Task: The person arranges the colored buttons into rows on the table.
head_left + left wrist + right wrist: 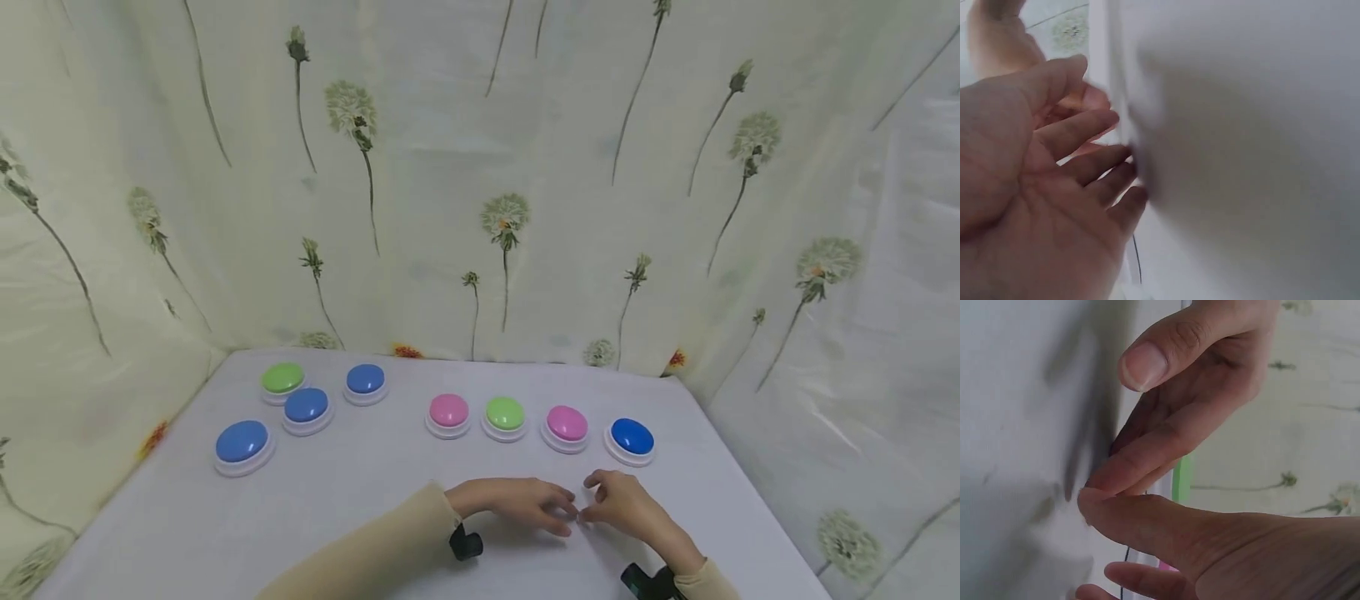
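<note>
Here, beyond the loosely spread left hand (528, 503) and right hand (628, 505), the rightmost blue button (632, 436) (probably light, slick-domed, best gripped around its stiff white base (627, 458)) is sitting on the surface (360, 475).

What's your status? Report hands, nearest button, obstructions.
Left hand and right hand close together, nothing seen held. Rightmost blue button just beyond right hand, untouched. Nothing seen between hand and button.

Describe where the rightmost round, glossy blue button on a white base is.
In the head view, the blue button sits toward the right of the white tabletop, just beyond the right hand, with a round pink button to its left.
</note>
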Tool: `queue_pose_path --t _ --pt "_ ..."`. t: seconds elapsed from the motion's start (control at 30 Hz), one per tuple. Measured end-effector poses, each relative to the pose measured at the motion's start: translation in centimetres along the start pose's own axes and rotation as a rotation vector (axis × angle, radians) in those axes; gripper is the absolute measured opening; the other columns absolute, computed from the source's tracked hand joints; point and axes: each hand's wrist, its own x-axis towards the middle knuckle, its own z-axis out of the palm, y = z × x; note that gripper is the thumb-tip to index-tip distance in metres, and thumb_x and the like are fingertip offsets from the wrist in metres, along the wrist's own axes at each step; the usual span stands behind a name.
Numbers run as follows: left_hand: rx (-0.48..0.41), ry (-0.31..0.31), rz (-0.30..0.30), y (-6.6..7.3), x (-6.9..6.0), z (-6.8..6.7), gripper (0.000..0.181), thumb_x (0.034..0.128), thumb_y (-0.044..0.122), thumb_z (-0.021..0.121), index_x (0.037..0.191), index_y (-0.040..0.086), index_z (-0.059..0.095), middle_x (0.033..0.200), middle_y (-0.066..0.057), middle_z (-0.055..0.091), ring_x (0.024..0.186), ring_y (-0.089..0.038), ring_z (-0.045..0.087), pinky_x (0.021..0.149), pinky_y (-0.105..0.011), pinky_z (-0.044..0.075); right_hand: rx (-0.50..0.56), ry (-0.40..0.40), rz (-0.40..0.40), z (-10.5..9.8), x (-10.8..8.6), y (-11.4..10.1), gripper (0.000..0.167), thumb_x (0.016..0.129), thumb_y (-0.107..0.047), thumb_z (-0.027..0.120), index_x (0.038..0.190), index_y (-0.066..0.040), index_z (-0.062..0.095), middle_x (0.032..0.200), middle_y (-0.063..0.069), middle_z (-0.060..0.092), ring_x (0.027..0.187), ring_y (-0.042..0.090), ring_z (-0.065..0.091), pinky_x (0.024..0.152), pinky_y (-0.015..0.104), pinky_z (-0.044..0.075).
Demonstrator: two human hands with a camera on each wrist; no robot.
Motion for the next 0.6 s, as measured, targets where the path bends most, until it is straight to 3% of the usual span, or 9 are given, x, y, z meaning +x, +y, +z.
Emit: queue_pose_path --t 0.13,0.33,0.6 --pt "-0.083 -0.026 0.029 -0.5 -3.6 -0.4 0.045 0.0974 0.035 0.055 0.136 0.013 0.054 0.14 0.003 0.054 0.128 -0.001 0.047 0.105 -0.02 0.038 0.045 -0.102 -0.069 0.7 -0.5 -1.6 0.043 0.069 -0.017 0.085 0.106 -0.006 0.067 0.086 0.005 0.065 0.075 0.017 0.057 0.067 0.035 0.053" --pt "-0.237 -0.05 0.038 -1.0 -8.6 -1.1 0.044 0.0982 0.031 0.055 0.136 0.009 0.054 0.131 0.002 0.062 0.117 0.003 0.054 0.099 -0.019 0.043 0.135 -0.19 -0.259 1.5 -0.9 -3.3 0.045 0.073 -0.02 0.084 0.111 -0.004 0.066 0.094 0.006 0.066 0.077 0.018 0.057 0.066 0.031 0.053" --pt "-0.325 -0.025 -0.049 -1.8 -14.4 -1.3 0.042 0.0976 0.032 0.055 0.135 0.012 0.055 0.122 0.002 0.066 0.107 0.004 0.057 0.091 -0.018 0.047 0.213 -0.213 -0.408 3.5 -0.4 -6.5 0.044 0.076 -0.021 0.081 0.115 -0.006 0.066 0.101 0.008 0.067 0.085 0.02 0.061 0.069 0.022 0.051"
